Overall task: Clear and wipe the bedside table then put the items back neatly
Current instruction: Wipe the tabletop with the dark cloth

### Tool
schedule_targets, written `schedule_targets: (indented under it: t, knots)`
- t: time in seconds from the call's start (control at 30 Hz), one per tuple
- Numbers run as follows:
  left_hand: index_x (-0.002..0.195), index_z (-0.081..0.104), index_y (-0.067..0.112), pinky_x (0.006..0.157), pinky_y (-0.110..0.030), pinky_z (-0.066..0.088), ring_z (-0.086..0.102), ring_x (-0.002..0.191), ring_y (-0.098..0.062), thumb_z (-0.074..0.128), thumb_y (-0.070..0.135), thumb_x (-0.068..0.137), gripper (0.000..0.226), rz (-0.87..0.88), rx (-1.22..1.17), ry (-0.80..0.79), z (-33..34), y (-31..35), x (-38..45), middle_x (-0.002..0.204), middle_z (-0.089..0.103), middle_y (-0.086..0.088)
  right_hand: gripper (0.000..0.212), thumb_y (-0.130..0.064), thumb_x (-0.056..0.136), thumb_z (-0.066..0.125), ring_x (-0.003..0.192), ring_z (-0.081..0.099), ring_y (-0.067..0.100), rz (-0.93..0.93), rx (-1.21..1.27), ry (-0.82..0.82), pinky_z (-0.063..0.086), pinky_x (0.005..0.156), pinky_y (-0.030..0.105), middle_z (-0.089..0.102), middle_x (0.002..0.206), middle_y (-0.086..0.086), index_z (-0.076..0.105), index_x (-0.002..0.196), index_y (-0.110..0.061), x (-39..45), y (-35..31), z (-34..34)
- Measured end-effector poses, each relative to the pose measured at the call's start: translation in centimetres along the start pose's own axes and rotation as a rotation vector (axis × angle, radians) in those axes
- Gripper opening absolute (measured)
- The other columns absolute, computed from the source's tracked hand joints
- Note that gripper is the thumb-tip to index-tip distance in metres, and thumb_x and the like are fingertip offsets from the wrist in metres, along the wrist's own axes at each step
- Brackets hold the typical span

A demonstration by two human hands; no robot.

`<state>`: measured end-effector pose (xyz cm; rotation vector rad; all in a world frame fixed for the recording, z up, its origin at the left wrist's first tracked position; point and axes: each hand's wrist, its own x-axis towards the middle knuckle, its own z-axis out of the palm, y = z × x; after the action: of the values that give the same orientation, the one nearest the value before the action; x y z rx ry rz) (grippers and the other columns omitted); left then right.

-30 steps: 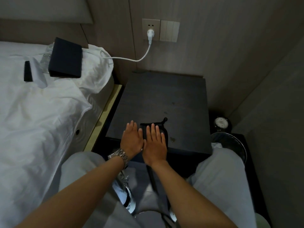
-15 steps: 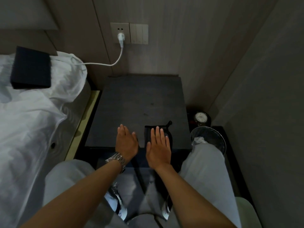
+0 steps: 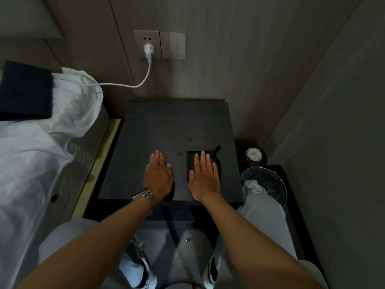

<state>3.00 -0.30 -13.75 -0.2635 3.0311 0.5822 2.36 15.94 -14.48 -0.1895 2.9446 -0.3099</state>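
Observation:
The dark bedside table (image 3: 166,124) stands against the wall between the bed and a corner. A folded black cloth (image 3: 190,161) with a small loop lies near the table's front right. My right hand (image 3: 205,178) lies flat on the cloth with straight fingers. My left hand (image 3: 158,176), with a metal watch at the wrist, rests flat on the bare tabletop a little to the left, apart from the cloth. A dark box (image 3: 25,92) sits on the white bedding at the left.
A white charger cable (image 3: 125,85) runs from the wall socket (image 3: 148,49) onto the bedding (image 3: 31,155). Right of the table, on the floor, stand a small round clock (image 3: 253,155) and a waste bin (image 3: 264,184) holding crumpled paper. My knees flank the table's front.
My two hands were side by side on the cloth; the right hand slid the cloth to the right and the left hand stayed on bare wood. The view shifted right.

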Motion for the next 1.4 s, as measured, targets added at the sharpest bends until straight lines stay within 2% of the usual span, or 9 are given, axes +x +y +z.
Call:
schedule_targets:
  t: [0.13,0.33,0.5,0.6,0.83,1.03,1.27,1.4]
  knots:
    - [0.155,0.013,-0.002,0.124,-0.041,0.014,0.007,0.152,-0.029,0.024,0.029,0.107,0.058,-0.044,0.015,0.027,-0.3,-0.9,2.3,0.165,0.008,-0.015,0.060,-0.038,0.105,0.010,0.150,-0.021,0.018,0.002,-0.002,0.003,-0.011,0.122,0.040,-0.023,0.163,0.004,-0.017,0.155,-0.018,3.1,0.1,-0.8]
    - [0.155,0.018,0.001,0.123,-0.043,0.017,0.011,0.152,-0.027,0.025,0.030,0.107,0.057,-0.019,0.005,0.050,-0.5,-0.2,5.5,0.165,0.012,-0.012,0.060,-0.038,0.106,0.009,0.150,-0.020,0.019,-0.006,-0.015,0.007,-0.010,0.122,0.040,-0.022,0.163,0.005,-0.015,0.156,-0.017,7.8,-0.3,-1.6]
    - [0.153,0.026,0.000,0.122,-0.043,0.019,0.020,0.150,-0.029,0.026,0.026,0.107,0.053,-0.010,-0.038,0.088,-0.7,0.0,8.6,0.162,0.022,-0.015,0.060,-0.038,0.105,0.011,0.151,-0.018,0.019,-0.018,-0.029,0.003,-0.009,0.123,0.040,-0.020,0.164,0.004,-0.012,0.157,-0.017,12.0,-0.6,-2.4]
    - [0.151,0.032,-0.001,0.122,-0.041,0.021,0.025,0.148,-0.028,0.028,0.022,0.106,0.050,-0.010,-0.068,0.136,-0.4,0.0,9.2,0.159,0.028,-0.016,0.060,-0.037,0.105,0.011,0.151,-0.018,0.019,-0.023,-0.027,0.004,-0.010,0.122,0.040,-0.020,0.164,0.004,-0.011,0.157,-0.017,14.6,-1.0,-2.9]
    - [0.151,0.033,0.002,0.121,-0.038,0.025,0.026,0.148,-0.022,0.028,0.022,0.106,0.049,0.010,-0.038,0.171,0.0,-0.5,9.2,0.160,0.029,-0.012,0.060,-0.037,0.105,0.012,0.151,-0.017,0.020,-0.042,-0.033,-0.006,-0.009,0.123,0.041,-0.019,0.164,0.005,-0.010,0.157,-0.016,19.9,-2.3,-3.7]
    - [0.150,0.037,0.003,0.120,-0.038,0.027,0.029,0.147,-0.022,0.031,0.022,0.106,0.048,-0.005,-0.038,0.194,-0.1,-0.3,9.1,0.159,0.032,-0.011,0.061,-0.038,0.105,0.013,0.151,-0.017,0.020,-0.055,-0.046,-0.012,-0.009,0.122,0.041,-0.018,0.164,0.005,-0.009,0.158,-0.016,22.5,-3.5,-4.0]
    - [0.149,0.038,0.004,0.119,-0.032,0.028,0.033,0.145,-0.021,0.031,0.024,0.106,0.048,0.066,-0.010,0.195,-1.1,-1.0,9.0,0.157,0.036,-0.012,0.061,-0.038,0.105,0.010,0.151,-0.019,0.023,-0.029,-0.071,-0.032,-0.012,0.122,0.042,-0.021,0.163,0.008,-0.013,0.156,-0.014,23.8,-5.5,-4.0]
    - [0.149,0.038,0.003,0.119,-0.025,0.020,0.033,0.145,-0.022,0.033,0.023,0.106,0.048,0.076,-0.007,0.212,-1.6,-1.9,9.1,0.156,0.037,-0.012,0.061,-0.038,0.105,0.009,0.150,-0.020,0.024,-0.050,-0.073,-0.050,-0.013,0.121,0.042,-0.023,0.163,0.008,-0.015,0.156,-0.014,23.4,-7.0,-3.7]
